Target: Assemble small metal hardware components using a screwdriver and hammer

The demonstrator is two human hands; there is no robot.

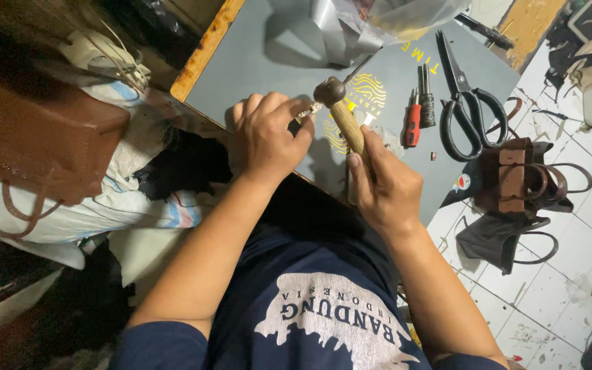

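A white tiled floor [549,301] shows at four o'clock, beside a grey surface [268,62] with a wooden edge that fills the upper middle of the view. Nearest the camera, the person's dark blue shirt [323,301] sits at six o'clock, both bare forearms running up from it.

The right hand [385,185], just right of centre, is closed around the wooden handle of a small hammer [342,113], whose dark rounded head points toward twelve o'clock. The left hand [268,133], just beside it at eleven o'clock, is curled nearly shut, its fingertips pinching a small pale metal piece [307,112] that meets the hammer head; what the piece is cannot be told.

At nine o'clock a brown leather bag [35,137] lies on a pile of pale cloth. At three o'clock, dark brown bag parts with looped straps [522,185] rest on the floor. Farther out on the surface, at one o'clock, lie a red-handled tool [412,123], a dark punch [426,99] and large black scissors [464,103]. Beyond them, at twelve o'clock, is crumpled clear plastic [392,20].
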